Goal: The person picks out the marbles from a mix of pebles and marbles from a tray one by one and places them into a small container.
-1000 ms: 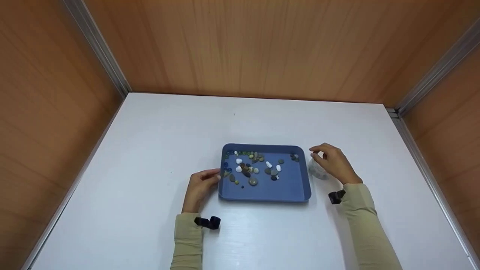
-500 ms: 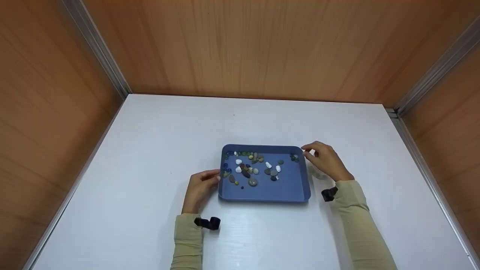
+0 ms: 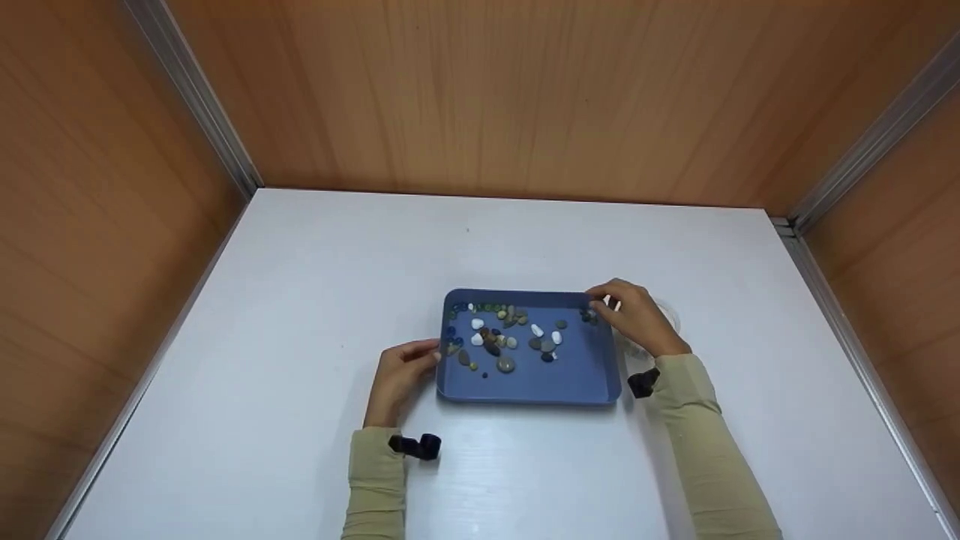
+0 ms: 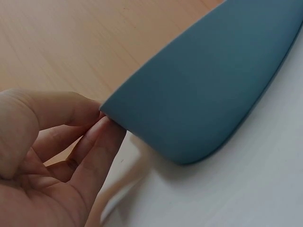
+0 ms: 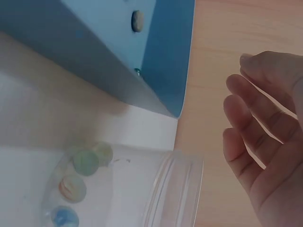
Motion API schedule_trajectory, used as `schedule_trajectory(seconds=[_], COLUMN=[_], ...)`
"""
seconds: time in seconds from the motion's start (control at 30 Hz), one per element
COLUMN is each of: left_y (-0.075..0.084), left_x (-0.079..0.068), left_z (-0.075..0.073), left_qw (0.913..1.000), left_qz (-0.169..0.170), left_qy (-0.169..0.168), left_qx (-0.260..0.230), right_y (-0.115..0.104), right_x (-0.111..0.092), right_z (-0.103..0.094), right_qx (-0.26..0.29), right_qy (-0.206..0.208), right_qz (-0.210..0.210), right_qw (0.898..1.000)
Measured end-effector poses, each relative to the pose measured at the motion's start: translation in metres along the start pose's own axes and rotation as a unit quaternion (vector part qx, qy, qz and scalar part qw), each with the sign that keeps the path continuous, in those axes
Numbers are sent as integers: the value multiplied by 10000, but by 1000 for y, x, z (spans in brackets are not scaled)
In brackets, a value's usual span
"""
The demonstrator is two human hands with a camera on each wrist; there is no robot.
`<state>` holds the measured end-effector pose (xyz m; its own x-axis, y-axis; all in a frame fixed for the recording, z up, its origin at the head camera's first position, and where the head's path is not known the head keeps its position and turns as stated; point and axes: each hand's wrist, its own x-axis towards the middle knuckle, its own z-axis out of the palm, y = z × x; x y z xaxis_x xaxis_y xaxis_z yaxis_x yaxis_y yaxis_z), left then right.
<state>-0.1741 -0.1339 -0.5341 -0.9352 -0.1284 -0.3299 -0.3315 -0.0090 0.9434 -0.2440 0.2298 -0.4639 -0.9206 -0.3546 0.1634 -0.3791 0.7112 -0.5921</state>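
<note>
A blue rectangular tray (image 3: 577, 382) with several pebbles and glass marbles lies on the white table. At its left side, the thumb and a finger of my left hand (image 3: 397, 379) pinch the rim; in the left wrist view their tips sit at the corner of the blue wall. My right hand (image 3: 637, 319) hovers over the far right corner of the tray, above a few dark marbles (image 3: 589, 315). Its fingers are loosely bent with nothing visible between them. Partly hidden under that hand stands a clear jar (image 5: 175, 189) with several marbles (image 5: 85, 162) inside.
White pebbles (image 3: 478, 324) and grey stones (image 3: 506, 364) are spread through the left and middle of the tray. Wooden panels (image 3: 510, 97) rise behind the white table (image 3: 337, 262) and on both sides. The jar stands close to the tray's right wall.
My right hand has moved left from above the jar to over the tray's far right corner. The left hand and the tray have stayed in place.
</note>
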Motion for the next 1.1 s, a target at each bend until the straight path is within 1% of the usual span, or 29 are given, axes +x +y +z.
schedule_trajectory(seconds=[0.13,0.23,0.33,0.47,0.6,0.8,1.1], left_y=[1,1,1,0,-1,-2,-2], left_x=[-1,-1,-1,0,0,2,2], left_z=[0,0,0,1,1,0,1], left_qw=[10000,10000,10000,10000,9999,9999,9999], left_qz=[48,20,-8,42,93,27,23], left_qy=[-15,0,38,63,71,113,95], left_qx=[-62,-56,7,60,51,107,22], right_y=[-4,-7,-10,-14,-18,-26,-37], right_x=[3,6,9,14,20,29,43], right_z=[3,5,8,13,19,29,44], right_qx=[33,75,158,255,229,209,233], right_qy=[-73,-123,-189,-286,-291,-348,-720], right_qz=[-4,-26,33,91,-17,-163,-81], right_qw=[10000,9999,9997,9992,9993,9990,9971])
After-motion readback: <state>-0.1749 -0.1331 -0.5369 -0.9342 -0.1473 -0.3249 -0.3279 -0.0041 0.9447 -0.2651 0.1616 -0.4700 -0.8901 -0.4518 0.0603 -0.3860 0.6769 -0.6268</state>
